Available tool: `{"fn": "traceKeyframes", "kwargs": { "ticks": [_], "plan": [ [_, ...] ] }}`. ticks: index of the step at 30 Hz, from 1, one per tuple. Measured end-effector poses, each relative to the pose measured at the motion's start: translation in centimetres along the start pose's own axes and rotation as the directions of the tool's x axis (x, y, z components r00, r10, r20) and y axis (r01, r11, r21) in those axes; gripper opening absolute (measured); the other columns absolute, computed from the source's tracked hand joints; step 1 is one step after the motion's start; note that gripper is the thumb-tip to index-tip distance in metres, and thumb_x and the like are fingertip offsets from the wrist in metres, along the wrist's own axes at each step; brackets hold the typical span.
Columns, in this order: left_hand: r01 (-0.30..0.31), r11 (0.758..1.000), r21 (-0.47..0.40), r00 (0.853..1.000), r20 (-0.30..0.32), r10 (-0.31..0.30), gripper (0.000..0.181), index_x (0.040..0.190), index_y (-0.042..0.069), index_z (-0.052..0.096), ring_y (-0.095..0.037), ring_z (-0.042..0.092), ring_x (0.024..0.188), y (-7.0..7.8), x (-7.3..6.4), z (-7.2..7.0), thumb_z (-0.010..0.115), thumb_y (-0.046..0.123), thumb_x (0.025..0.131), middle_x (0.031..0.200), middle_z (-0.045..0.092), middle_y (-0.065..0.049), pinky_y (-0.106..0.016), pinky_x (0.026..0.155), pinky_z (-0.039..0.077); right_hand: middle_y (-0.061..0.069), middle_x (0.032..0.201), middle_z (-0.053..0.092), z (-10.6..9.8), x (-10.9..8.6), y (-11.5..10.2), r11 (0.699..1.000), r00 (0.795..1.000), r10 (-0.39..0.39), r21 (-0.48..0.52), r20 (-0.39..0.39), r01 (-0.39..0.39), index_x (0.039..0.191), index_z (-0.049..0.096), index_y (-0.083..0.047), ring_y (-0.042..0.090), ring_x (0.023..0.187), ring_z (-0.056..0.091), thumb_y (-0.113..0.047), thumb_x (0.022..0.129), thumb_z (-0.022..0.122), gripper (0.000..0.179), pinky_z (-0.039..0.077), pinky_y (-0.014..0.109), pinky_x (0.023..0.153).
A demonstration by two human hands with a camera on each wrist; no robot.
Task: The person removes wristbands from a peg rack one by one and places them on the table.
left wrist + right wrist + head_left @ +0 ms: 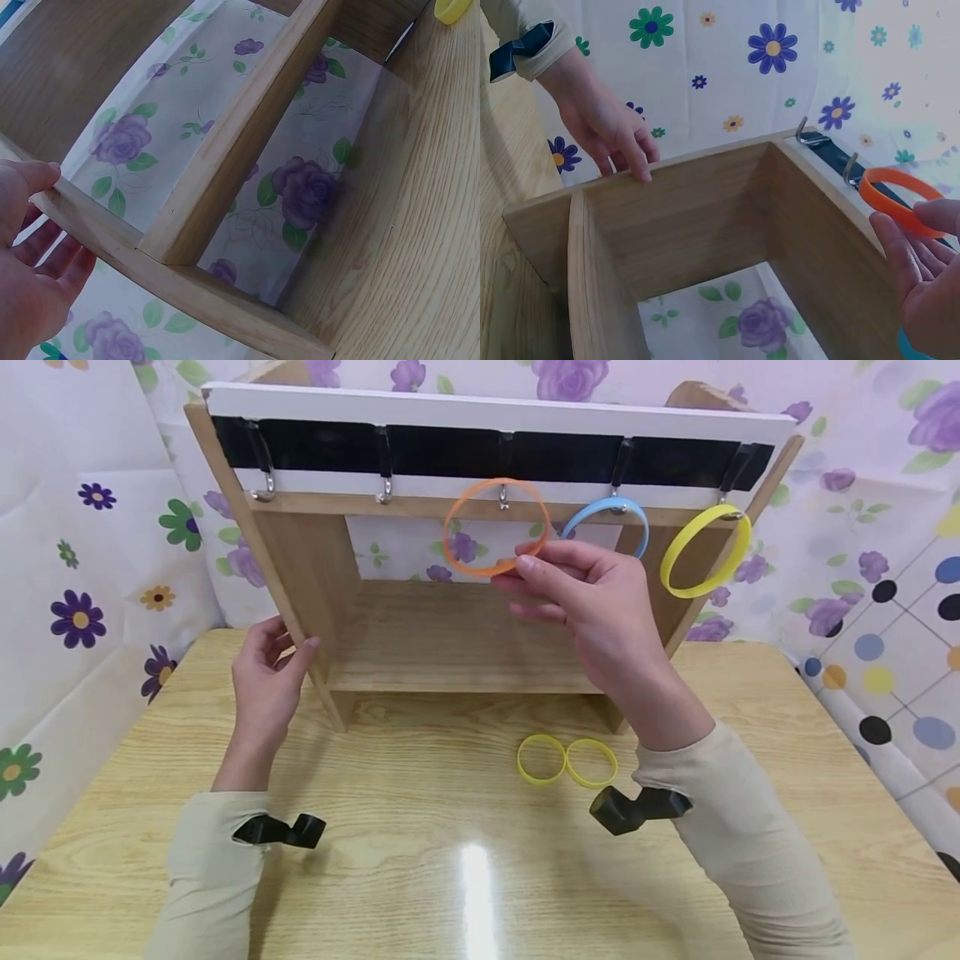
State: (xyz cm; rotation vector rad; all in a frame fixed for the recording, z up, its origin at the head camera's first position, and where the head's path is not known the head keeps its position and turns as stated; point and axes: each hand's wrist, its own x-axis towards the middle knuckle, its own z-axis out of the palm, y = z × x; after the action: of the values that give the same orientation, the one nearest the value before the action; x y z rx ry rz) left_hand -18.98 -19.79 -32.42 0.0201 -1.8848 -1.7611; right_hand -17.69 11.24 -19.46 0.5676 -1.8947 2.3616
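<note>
My right hand [607, 610] pinches an orange wristband [889, 214] between thumb and fingers at its lower right edge. The band is held upright in front of the middle hook [503, 497], which shows through the ring in the head view. My left hand [266, 681] holds the front edge of the left side panel [97, 225] of a wooden shelf, thumb on the inner side and fingers outside. A blue wristband [603, 503] hangs on the fourth hook, partly behind my right hand. From the rightmost hook hangs a yellow wristband [693, 592].
Two yellow wristbands [542, 782] lie side by side on the wooden table [390, 860] in front of the shelf. The two left hooks [385, 489] on the black-and-white rail [322, 447] carry no band. Flowered cloth [97, 552] covers the wall behind.
</note>
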Motion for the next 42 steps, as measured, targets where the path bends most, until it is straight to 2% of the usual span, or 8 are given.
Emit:
{"fn": "traceKeyframes", "kwargs": {
  "ticks": [9, 13, 22, 33, 42],
  "plan": [
    [0.011, 1.000, 0.013, 1.000, 0.005, -0.011, 0.033, 0.122, 0.003, 0.057, -0.018, 0.054, 0.108, -0.2, 0.0, -0.1, 0.065, 0.003, 0.090, 0.116, 0.057, -0.004, -0.025, 0.094, 0.047, 0.014, 0.099, 0.071, -0.3, -0.9, 0.3, 0.997, 0.997, -0.061, -0.053, 0.046, 0.063, 0.109, 0.067, 0.007, 0.027, 0.092, 0.069, 0.001, 0.090, 0.065, 0.020, 0.057, 0.039, 0.079],
    [0.021, 0.999, 0.027, 1.000, 0.008, -0.021, 0.035, 0.124, 0.004, 0.056, -0.018, 0.053, 0.109, -0.1, 0.1, -0.1, 0.065, 0.004, 0.090, 0.118, 0.056, -0.004, -0.026, 0.095, 0.047, 0.013, 0.103, 0.070, -0.7, -1.4, 0.6, 0.994, 0.997, -0.055, -0.090, 0.062, 0.061, 0.112, 0.066, 0.007, 0.026, 0.094, 0.069, 0.001, 0.090, 0.064, 0.023, 0.057, 0.039, 0.079],
    [0.018, 0.999, 0.048, 1.000, 0.011, -0.018, 0.036, 0.125, 0.004, 0.055, -0.018, 0.054, 0.109, 0.0, 0.0, -0.2, 0.065, 0.005, 0.090, 0.119, 0.056, -0.005, -0.027, 0.095, 0.047, 0.013, 0.101, 0.070, -1.6, -2.2, 1.9, 0.991, 0.995, -0.026, -0.131, 0.097, 0.039, 0.109, 0.067, 0.007, 0.027, 0.094, 0.068, 0.001, 0.090, 0.065, 0.020, 0.057, 0.043, 0.078],
    [0.021, 0.998, 0.055, 1.000, 0.020, -0.022, 0.038, 0.128, 0.004, 0.054, -0.019, 0.053, 0.111, -0.1, 0.0, -0.2, 0.065, 0.006, 0.091, 0.123, 0.055, -0.006, -0.029, 0.097, 0.047, 0.008, 0.101, 0.071, -4.2, -3.2, 3.8, 0.980, 0.995, 0.074, -0.188, 0.069, -0.060, 0.112, 0.068, 0.006, 0.024, 0.093, 0.068, -0.002, 0.090, 0.066, 0.023, 0.056, 0.041, 0.079],
    [0.018, 0.998, 0.053, 1.000, 0.023, -0.019, 0.038, 0.128, 0.004, 0.054, -0.019, 0.053, 0.111, -0.1, 0.0, -0.2, 0.065, 0.006, 0.091, 0.122, 0.055, -0.006, -0.029, 0.096, 0.047, 0.007, 0.101, 0.071, -5.9, -3.8, 5.4, 0.969, 0.987, 0.153, -0.204, 0.047, -0.141, 0.115, 0.062, 0.013, 0.024, 0.096, 0.067, -0.002, 0.089, 0.068, 0.030, 0.056, 0.039, 0.079]
  ]
}}
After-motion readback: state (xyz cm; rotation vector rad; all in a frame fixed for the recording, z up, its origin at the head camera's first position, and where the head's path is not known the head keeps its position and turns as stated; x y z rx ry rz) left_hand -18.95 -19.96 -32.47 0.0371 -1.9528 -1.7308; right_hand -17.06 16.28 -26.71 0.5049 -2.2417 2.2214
